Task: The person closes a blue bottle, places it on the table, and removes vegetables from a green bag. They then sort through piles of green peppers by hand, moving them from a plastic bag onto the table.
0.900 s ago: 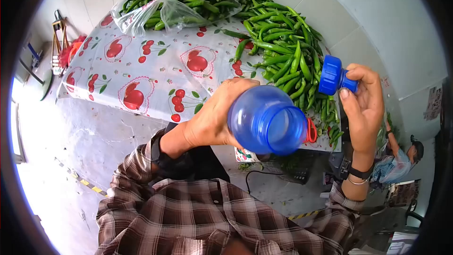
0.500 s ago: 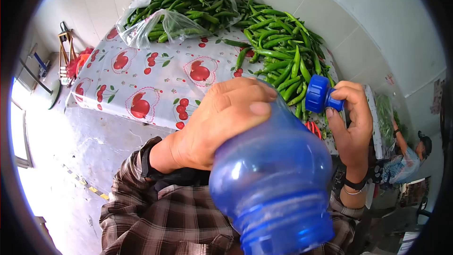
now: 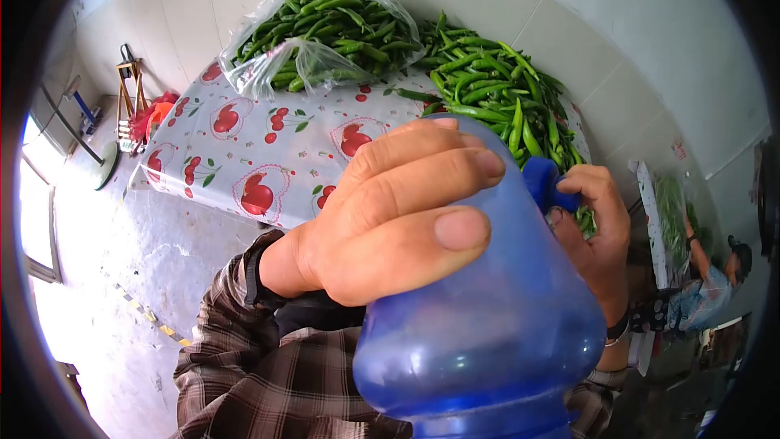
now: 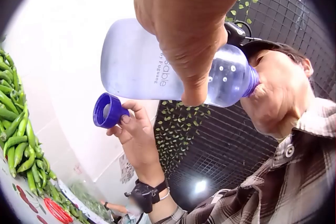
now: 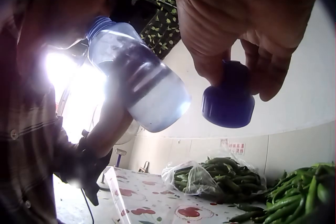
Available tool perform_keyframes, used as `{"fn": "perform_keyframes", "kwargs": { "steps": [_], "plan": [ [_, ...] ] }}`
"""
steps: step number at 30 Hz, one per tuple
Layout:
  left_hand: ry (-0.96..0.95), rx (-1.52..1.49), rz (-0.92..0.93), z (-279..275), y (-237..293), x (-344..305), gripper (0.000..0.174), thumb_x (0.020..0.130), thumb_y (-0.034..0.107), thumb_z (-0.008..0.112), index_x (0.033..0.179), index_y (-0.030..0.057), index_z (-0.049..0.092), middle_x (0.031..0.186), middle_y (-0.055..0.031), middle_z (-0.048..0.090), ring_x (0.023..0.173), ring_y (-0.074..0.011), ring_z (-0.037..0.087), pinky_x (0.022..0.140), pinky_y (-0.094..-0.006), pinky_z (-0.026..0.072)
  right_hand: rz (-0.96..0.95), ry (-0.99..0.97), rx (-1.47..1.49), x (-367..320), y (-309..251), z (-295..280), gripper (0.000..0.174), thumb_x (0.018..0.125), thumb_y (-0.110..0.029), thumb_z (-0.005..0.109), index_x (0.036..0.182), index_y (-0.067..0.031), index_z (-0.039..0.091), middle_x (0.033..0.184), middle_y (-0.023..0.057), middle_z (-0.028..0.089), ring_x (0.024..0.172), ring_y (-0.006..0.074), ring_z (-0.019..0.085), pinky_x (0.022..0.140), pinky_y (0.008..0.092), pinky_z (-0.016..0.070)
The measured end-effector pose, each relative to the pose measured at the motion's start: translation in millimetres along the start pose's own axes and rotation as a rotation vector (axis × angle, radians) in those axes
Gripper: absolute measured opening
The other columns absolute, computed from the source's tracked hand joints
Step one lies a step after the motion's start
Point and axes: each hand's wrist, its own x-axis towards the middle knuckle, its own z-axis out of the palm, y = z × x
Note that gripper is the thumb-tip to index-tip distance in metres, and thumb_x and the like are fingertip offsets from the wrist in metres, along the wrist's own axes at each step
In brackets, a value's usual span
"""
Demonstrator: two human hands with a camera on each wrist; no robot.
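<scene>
My left hand (image 3: 406, 203) grips a see-through blue water bottle (image 3: 487, 309) round its body. In the left wrist view the bottle (image 4: 131, 61) lies nearly level, its threaded mouth at the person's lips. Thumb and fingers of my right hand (image 3: 597, 223) pinch a blue screw cap (image 3: 540, 183) beside the bottle, off to the right. The right wrist view shows that cap (image 5: 228, 106) hanging wide side down from the fingertips. Behind the hands, a heap of green chili peppers (image 3: 487, 85) lies on a table with a fruit-print cloth (image 3: 219, 158).
A clear plastic bag (image 3: 252, 73) full of green peppers stands at the table's back against the tiled wall. Red rings (image 4: 58, 211) lie by the loose heap. Another person (image 3: 707, 289) is at the far right. A wooden stand (image 3: 130, 89) is at the far left.
The left hand has brought the bottle up toward the face and tipped it, so its mouth now points at the wearer. The right hand still holds the cap, slightly lower and further left.
</scene>
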Motion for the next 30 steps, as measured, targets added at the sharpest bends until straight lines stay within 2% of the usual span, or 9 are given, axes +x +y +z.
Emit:
{"fn": "perform_keyframes", "kwargs": {
  "steps": [2,8,9,10,12,16,22,27,30],
  "plan": [
    [0.254,0.058,0.051,12.9,-1.7,5.1,0.030,0.067,0.004,0.067,0.093,0.0019,0.051,0.086,-0.0196,0.060,0.073,-0.0298,0.061,0.068,-0.0404,0.0531,-0.009,-0.001,0.014,-0.7,2.7,1.8,0.023,0.071,-0.002,0.060,0.093,-0.0027,0.054,0.092,0.0108,0.054,0.077,0.0203,0.052,0.068,0.0289,0.0420],
    [0.426,0.132,0.127,20.3,-6.5,25.4,0.031,0.064,0.003,0.068,0.090,0.0048,0.051,0.082,-0.0162,0.061,0.068,-0.0262,0.060,0.064,-0.0384,0.0536,0.079,0.004,0.085,-3.9,5.4,8.0,0.023,0.071,-0.001,0.060,0.093,-0.0035,0.054,0.091,0.0095,0.053,0.076,0.0193,0.053,0.066,0.0287,0.0430],
    [0.295,0.146,0.172,6.3,-10.5,26.9,0.034,0.062,0.005,0.070,0.090,0.0057,0.051,0.079,-0.0148,0.061,0.066,-0.0249,0.060,0.063,-0.0366,0.0534,0.066,0.010,0.084,-3.4,5.3,8.3,0.023,0.071,-0.001,0.060,0.093,-0.0035,0.054,0.091,0.0095,0.053,0.076,0.0193,0.053,0.066,0.0287,0.0430],
    [0.512,0.180,0.130,24.9,-6.6,31.9,0.040,0.059,0.006,0.074,0.091,0.0063,0.050,0.077,-0.0141,0.061,0.064,-0.0250,0.060,0.062,-0.0356,0.0533,0.069,0.002,0.071,-2.9,4.9,8.7,0.023,0.071,0.000,0.060,0.093,-0.0036,0.054,0.091,0.0092,0.053,0.076,0.0191,0.053,0.066,0.0285,0.0430],
    [0.564,0.194,0.146,26.9,-5.9,39.3,0.047,0.056,0.007,0.078,0.094,0.0069,0.050,0.076,-0.0141,0.061,0.063,-0.0250,0.060,0.063,-0.0353,0.0533,0.078,-0.012,0.045,-2.8,4.6,9.5,0.024,0.071,0.002,0.060,0.094,-0.0038,0.054,0.091,0.0088,0.053,0.075,0.0187,0.053,0.065,0.0282,0.0432],
    [0.567,0.203,0.203,23.7,-10.7,44.4,0.050,0.056,0.009,0.080,0.095,0.0072,0.049,0.077,-0.0145,0.061,0.064,-0.0256,0.060,0.063,-0.0359,0.0534,0.066,0.000,0.101,-4.9,11.3,13.5,0.026,0.070,0.004,0.061,0.094,-0.0039,0.054,0.091,0.0089,0.053,0.075,0.0184,0.053,0.065,0.0281,0.0431],
    [0.454,0.233,0.260,13.9,-12.7,47.9,0.050,0.058,0.010,0.080,0.096,0.0067,0.047,0.081,-0.0154,0.061,0.067,-0.0269,0.061,0.064,-0.0374,0.0536,0.016,-0.027,0.108,5.6,-0.3,4.9,0.028,0.070,0.005,0.061,0.095,-0.0038,0.054,0.091,0.0089,0.053,0.074,0.0181,0.053,0.062,0.0272,0.0429],
    [0.370,0.212,0.228,10.5,-13.5,45.6,0.052,0.059,0.009,0.079,0.100,0.0066,0.045,0.087,-0.0171,0.061,0.071,-0.0281,0.061,0.068,-0.0390,0.0533,0.009,-0.020,0.126,6.8,1.7,5.7,0.029,0.069,0.007,0.062,0.095,-0.0038,0.054,0.090,0.0089,0.054,0.074,0.0180,0.053,0.061,0.0271,0.0428],
    [0.412,0.222,0.209,16.7,-11.0,45.5,0.051,0.061,0.008,0.077,0.100,0.0067,0.045,0.089,-0.0179,0.060,0.073,-0.0288,0.061,0.069,-0.0395,0.0531,0.014,-0.018,0.128,6.1,2.5,6.9,0.029,0.069,0.007,0.062,0.095,-0.0039,0.054,0.090,0.0088,0.054,0.074,0.0179,0.053,0.061,0.0269,0.0426]
  ]
}}
